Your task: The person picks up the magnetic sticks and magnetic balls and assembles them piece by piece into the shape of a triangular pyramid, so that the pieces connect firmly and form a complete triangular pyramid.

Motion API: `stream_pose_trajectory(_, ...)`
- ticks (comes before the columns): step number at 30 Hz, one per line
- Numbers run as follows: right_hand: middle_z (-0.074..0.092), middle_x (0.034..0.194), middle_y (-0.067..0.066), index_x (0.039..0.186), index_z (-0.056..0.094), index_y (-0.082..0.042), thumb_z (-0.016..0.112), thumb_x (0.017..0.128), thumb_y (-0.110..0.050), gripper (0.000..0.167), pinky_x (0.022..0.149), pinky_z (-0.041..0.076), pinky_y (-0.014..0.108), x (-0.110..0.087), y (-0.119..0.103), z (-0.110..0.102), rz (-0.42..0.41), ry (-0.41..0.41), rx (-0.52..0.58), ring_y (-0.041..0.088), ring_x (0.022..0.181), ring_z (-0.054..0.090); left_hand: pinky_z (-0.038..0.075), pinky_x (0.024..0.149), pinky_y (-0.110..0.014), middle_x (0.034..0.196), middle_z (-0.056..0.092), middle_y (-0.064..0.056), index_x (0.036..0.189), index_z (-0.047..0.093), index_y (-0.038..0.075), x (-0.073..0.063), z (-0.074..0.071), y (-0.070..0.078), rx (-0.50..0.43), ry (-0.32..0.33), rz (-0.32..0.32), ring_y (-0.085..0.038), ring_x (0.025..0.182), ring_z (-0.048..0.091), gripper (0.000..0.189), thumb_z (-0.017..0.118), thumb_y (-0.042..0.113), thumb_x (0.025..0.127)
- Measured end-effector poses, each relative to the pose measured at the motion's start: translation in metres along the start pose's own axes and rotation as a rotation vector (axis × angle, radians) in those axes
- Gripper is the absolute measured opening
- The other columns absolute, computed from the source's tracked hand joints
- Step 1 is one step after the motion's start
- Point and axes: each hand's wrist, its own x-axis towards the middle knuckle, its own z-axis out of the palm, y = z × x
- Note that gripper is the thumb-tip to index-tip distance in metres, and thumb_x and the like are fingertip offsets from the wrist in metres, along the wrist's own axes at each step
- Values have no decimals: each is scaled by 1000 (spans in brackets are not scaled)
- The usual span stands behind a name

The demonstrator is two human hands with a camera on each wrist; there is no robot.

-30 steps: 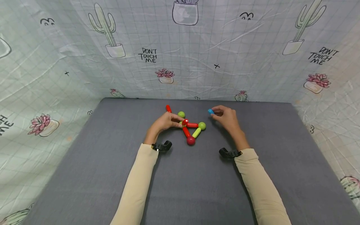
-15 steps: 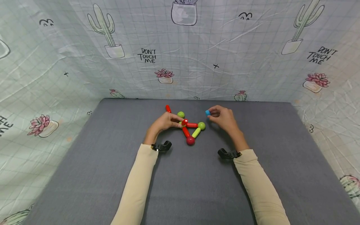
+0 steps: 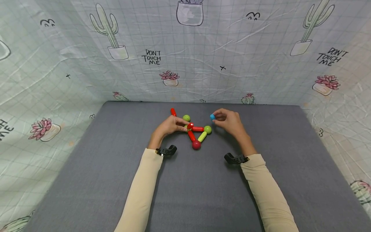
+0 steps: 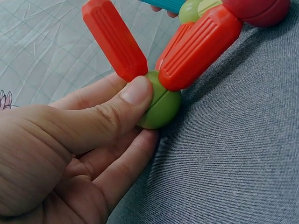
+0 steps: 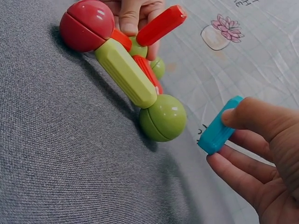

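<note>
My left hand (image 3: 171, 125) pinches a green ball (image 4: 163, 112), one corner of a triangle of ball-and-stick building toy pieces. From that ball a red stick (image 4: 114, 39) points upward, and two more red sticks run to a red ball (image 3: 196, 145) and a second green ball (image 3: 207, 130). A yellow-green stick (image 5: 126, 72) joins those two balls. My right hand (image 3: 230, 120) holds a short blue stick (image 5: 219, 127) between thumb and fingers, just to the right of the second green ball and apart from it.
Behind the triangle lies another green ball (image 3: 186, 118), with a red stick (image 3: 173, 111) farther left, partly behind my left hand. The grey cloth-covered table (image 3: 191, 190) ends at a hanging cactus-print sheet (image 3: 200, 83). Each wrist wears a black camera band (image 3: 168, 150).
My right hand has shifted slightly left with the blue stick, which has turned so its end faces the triangle more. My left hand keeps its pinch on the green ball.
</note>
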Motion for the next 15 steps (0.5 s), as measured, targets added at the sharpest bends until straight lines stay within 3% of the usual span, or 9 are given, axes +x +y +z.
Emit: stream_pose_trajectory(15,78,102,7,111,76,-12,81,89,-15,24,81,59,44,1,3,5,-77,-7,9,22,93,75,49,81,-24,118,74,-11,118,77,3,0,-1,-2,-62,-9,25,-20,108,60,30,79,4,88)
